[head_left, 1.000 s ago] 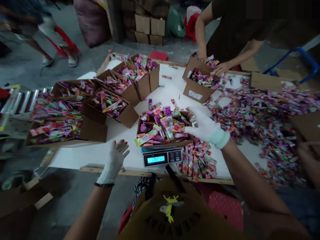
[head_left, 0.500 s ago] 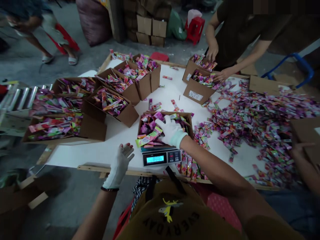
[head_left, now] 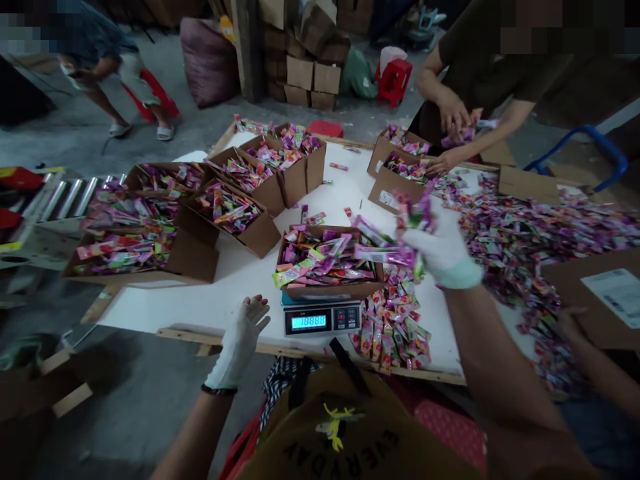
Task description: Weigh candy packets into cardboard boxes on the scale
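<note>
With my right fingers (head_left: 424,243) curled round loose sachets (head_left: 386,255), right of the filled carton (head_left: 333,291) on the digital scale (head_left: 345,318), I need a snug grip; my left hand (head_left: 241,339) is open, empty.

Our left hand (head_left: 239,347) hangs palm up with fingers loosely curled, while our blurred right hand (head_left: 437,250) bends its fingers inward.

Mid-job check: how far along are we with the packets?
Looks done: the filled cartons at left. In hand: the right hand holds a bunch of packets by the carton on the scale; the left hand is empty. Probably left: that carton's weighing and the loose heap on the right.
</note>
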{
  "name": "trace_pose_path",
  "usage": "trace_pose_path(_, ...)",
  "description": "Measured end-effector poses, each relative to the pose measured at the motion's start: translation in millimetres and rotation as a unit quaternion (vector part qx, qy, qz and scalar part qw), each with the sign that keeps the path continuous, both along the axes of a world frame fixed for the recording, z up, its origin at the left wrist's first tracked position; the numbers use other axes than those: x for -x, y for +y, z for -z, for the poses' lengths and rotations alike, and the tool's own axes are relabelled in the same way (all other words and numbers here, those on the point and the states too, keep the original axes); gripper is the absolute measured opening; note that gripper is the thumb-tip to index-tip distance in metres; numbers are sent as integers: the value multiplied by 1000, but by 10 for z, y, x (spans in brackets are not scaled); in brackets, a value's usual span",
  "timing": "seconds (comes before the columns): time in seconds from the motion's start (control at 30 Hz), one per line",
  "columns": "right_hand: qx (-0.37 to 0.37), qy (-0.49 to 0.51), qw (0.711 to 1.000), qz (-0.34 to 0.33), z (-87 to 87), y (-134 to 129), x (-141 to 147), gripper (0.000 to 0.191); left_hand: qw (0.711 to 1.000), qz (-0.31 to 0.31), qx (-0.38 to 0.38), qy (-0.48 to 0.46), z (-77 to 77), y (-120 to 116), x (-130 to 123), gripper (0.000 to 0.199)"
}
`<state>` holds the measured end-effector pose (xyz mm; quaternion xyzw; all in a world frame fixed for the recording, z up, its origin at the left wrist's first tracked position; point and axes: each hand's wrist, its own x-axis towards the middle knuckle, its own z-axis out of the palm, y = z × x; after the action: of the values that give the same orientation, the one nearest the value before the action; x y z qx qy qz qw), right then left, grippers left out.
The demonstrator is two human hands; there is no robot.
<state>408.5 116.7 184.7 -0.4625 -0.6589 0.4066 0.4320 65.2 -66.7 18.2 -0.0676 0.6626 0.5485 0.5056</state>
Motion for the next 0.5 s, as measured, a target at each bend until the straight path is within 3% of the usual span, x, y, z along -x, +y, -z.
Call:
trace_pose_path(0.1, 6, -16, 997, 69, -115, -130, -639, 43, 1000, -10, 16, 21, 83, -131, 74, 26)
trace_pose_path(0.17, 28, -139, 987, 69, -62, -191, -1028, 38, 998, -14, 10, 63, 67, -182, 155, 23)
trace_pose_path(0.27, 56, -368, 928, 27, 125, -234, -1315, 45, 982, 25, -61, 179, -186, -130, 284, 27)
trace_pose_path(0.3, 34, -407, 913, 17, 180, -238, -1288, 51, 969, 52, -88, 225, -333, -70, 311, 33)
trace_pose_path(0.37, -52, -409, 911, -15, 241, -234, -1038, 61, 925, 126, -133, 333, -681, 108, 316, 38)
trace_pose_path(0.43, -141, -369, 914, -91, 235, -207, -579, 62, 846, 232, -166, 450, -1015, 336, 242, 34)
trace_pose_path(0.5, -173, -364, 896, -186, 214, -149, -32, 66, 743, 335, -184, 549, -1248, 566, 99, 31)
